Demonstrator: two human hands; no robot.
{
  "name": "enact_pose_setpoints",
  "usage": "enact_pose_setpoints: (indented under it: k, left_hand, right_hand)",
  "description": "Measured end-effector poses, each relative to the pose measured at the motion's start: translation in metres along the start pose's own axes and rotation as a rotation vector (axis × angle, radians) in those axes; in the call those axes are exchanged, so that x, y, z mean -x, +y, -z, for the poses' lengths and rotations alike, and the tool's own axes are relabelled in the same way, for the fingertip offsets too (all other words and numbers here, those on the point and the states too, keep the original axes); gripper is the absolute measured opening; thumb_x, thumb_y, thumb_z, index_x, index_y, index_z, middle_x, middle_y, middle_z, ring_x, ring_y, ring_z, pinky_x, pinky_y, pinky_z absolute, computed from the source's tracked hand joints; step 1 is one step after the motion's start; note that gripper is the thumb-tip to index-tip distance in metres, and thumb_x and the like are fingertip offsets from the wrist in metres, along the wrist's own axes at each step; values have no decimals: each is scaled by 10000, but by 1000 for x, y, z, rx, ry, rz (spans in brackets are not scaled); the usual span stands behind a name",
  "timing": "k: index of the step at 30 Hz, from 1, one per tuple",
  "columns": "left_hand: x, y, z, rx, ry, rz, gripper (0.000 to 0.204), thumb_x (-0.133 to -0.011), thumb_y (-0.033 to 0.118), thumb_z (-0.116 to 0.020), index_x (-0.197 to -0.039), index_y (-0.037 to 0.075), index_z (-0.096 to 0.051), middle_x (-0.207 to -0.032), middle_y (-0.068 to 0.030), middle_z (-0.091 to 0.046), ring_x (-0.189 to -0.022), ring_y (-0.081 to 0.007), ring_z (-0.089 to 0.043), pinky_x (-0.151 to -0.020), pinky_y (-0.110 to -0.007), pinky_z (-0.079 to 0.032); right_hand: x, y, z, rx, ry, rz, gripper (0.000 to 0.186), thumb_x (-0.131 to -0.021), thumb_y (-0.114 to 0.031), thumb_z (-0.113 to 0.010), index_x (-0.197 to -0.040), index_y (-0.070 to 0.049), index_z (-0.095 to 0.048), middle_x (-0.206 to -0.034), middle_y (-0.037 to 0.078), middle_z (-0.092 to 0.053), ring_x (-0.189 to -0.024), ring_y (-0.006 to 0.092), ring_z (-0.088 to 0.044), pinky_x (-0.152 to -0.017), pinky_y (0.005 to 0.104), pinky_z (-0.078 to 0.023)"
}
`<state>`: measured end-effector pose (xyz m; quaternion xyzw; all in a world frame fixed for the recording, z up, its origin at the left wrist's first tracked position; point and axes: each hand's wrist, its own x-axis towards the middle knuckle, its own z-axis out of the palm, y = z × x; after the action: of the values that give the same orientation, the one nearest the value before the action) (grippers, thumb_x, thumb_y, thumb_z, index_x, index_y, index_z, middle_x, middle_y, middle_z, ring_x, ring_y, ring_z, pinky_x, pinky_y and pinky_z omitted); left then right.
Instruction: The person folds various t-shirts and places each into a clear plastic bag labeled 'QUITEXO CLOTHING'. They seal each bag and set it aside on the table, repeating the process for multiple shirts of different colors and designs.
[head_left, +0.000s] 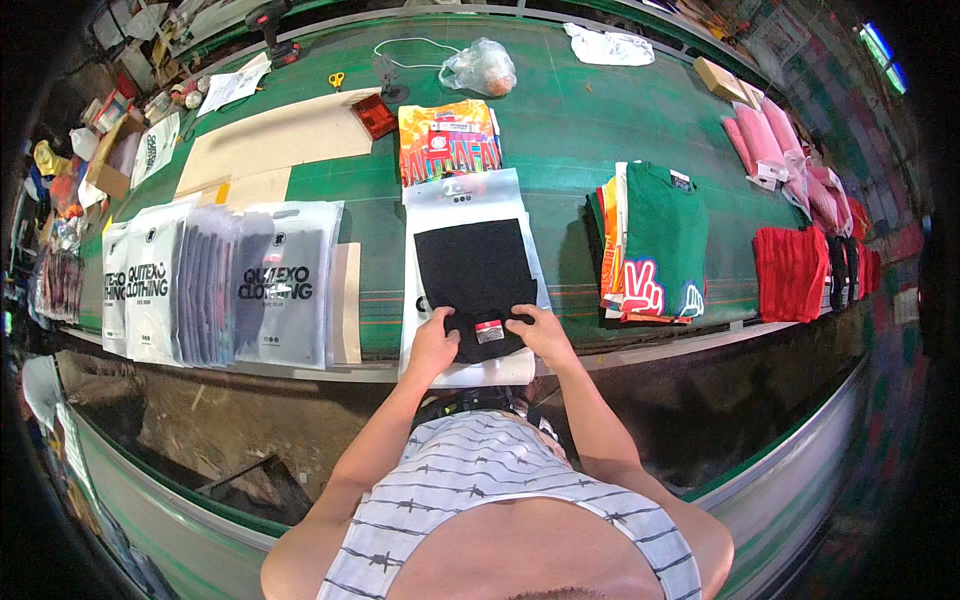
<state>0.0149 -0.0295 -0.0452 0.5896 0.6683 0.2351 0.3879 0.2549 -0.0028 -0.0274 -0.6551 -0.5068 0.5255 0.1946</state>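
A black folded T-shirt point(472, 262) with a small red-and-white label lies on white plastic bags point(458, 192) at the table's front edge in front of me. My left hand point(437, 338) pinches its lower left part, and my right hand point(537, 330) pinches its lower right part beside the label. Just beyond the bags lies a colourful orange, yellow and pink printed garment point(448, 135). To the right stands a stack of folded T-shirts point(655, 230), a green one with a printed hand sign on top.
Printed bagged garments point(280, 260) line the left front. Red folded garments point(785, 275) and pink bundles point(760, 135) sit at the right. Farther back on the green table point(570, 120) are cardboard sheets point(270, 135), yellow scissors point(337, 82), a clear plastic bag point(480, 68) and a drill point(268, 28).
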Motion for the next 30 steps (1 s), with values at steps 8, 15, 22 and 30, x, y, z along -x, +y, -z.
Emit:
enact_pose_setpoints:
  k: [8,15,22,30]
  left_hand:
    - [-17,39,-4,-59,-80,-134,356,-987,290,-623,-1235,37,-658,-984,-283,-720,-950,-430,-708,-835,-485,-548]
    - [-9,19,-5,192,82,-192,443,-935,95,-649,-1356,36,-525,-966,-191,-706,-854,-371,-704,-778,-431,-551]
    - [-15,-40,-11,-203,-52,-502,289,-759,111,-820,-986,29,-660,-1012,-185,-620,-1039,-396,-593,-908,-474,-491]
    - [-23,-48,-17,-281,-55,-544,234,-846,129,-752,-1029,39,-638,-1005,-167,-636,-1010,-387,-601,-863,-472,-498]
  right_hand:
    - [39,-64,-51,668,-95,183,710,-775,-373,-788,-1276,85,-580,-1319,384,-533,-1027,506,-675,-905,526,-566]
    - [15,-23,-51,681,119,359,275,-913,-169,-654,-1111,22,-661,-1072,279,-645,-878,473,-697,-772,540,-579]
    - [21,-56,12,746,315,492,258,-915,-174,-678,-1108,-3,-692,-1098,219,-664,-843,431,-701,-743,520,-577]
    - [-24,4,21,768,280,444,304,-920,-190,-682,-1152,4,-697,-1215,259,-646,-967,437,-691,-839,507,-568]
